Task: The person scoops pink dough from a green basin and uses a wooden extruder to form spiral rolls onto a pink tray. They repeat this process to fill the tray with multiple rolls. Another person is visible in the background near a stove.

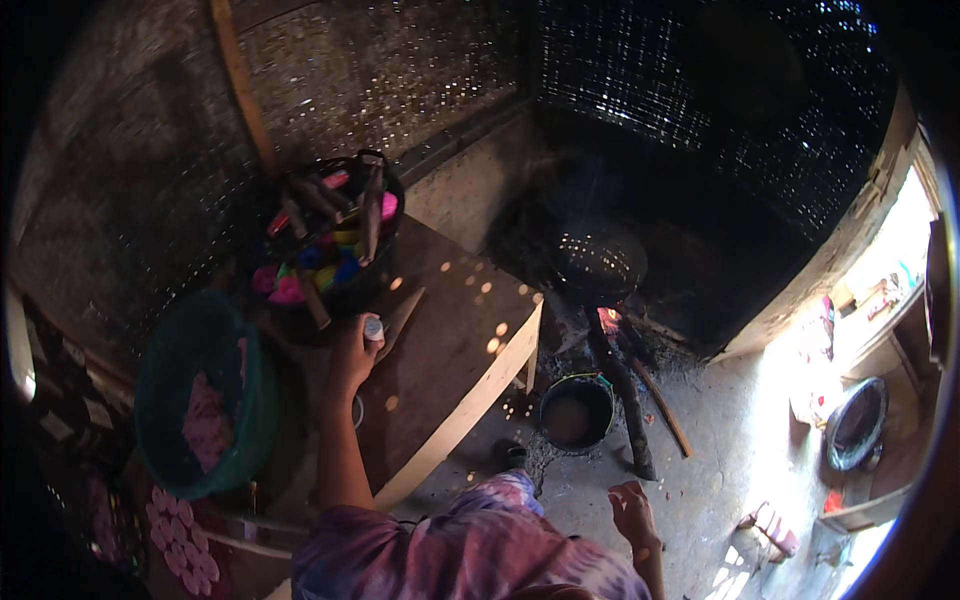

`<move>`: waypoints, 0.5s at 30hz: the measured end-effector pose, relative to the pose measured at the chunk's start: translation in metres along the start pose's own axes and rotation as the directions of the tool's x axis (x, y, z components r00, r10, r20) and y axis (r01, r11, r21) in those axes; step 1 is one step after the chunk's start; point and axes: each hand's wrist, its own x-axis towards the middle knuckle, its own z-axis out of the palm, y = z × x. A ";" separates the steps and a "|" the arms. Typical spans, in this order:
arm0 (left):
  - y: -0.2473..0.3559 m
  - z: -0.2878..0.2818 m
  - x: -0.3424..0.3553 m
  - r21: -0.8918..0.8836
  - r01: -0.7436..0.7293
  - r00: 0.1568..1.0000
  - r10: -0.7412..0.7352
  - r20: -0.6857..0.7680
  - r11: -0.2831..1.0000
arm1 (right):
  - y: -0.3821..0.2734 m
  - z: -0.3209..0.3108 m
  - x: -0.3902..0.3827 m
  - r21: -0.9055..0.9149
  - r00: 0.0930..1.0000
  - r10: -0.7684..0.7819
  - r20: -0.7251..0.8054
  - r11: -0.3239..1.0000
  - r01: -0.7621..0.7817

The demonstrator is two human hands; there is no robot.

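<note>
My left hand is over the wooden table, its fingers closed round a small bottle-like thing with a round whitish top. The rest of that thing is hidden in the grip. Close beside it lies a thin, pointed, flat brown piece. A pale round rim shows partly behind my left forearm. My right hand hangs low above the floor, fingers loosely bent and apart, with nothing seen in it.
A green tub of pink dough-like stuff stands left, with pink discs below it. Behind is a dark basin of colourful things and wooden pieces. A dark wok sits over a wood fire; a bucket and long firewood are nearer.
</note>
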 end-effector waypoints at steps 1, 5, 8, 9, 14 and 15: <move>-0.002 0.006 0.007 0.025 0.014 1.000 -0.013 -0.012 1.000 | 0.001 -0.004 0.010 -0.003 1.000 0.000 0.009 1.000 0.000; -0.017 0.039 0.026 0.127 -0.022 0.994 0.036 -0.108 0.992 | 0.011 -0.026 0.050 -0.002 0.997 0.068 0.024 0.998 -0.068; 0.017 0.052 0.028 0.388 0.032 0.952 0.090 -0.291 0.921 | 0.001 -0.055 0.086 -0.012 0.999 0.042 -0.002 0.999 -0.042; 0.025 0.054 0.033 0.397 0.011 0.960 0.101 -0.260 0.918 | -0.001 -0.065 0.099 -0.065 0.999 0.042 -0.022 0.997 -0.044; -0.022 0.057 0.036 0.278 -0.002 0.956 0.083 -0.281 0.961 | -0.008 -0.088 0.156 -0.144 0.995 0.100 -0.008 0.984 -0.100; -0.029 0.059 0.036 0.237 0.019 0.938 0.064 -0.341 0.971 | -0.009 -0.086 0.166 -0.104 0.997 0.073 -0.025 0.992 -0.075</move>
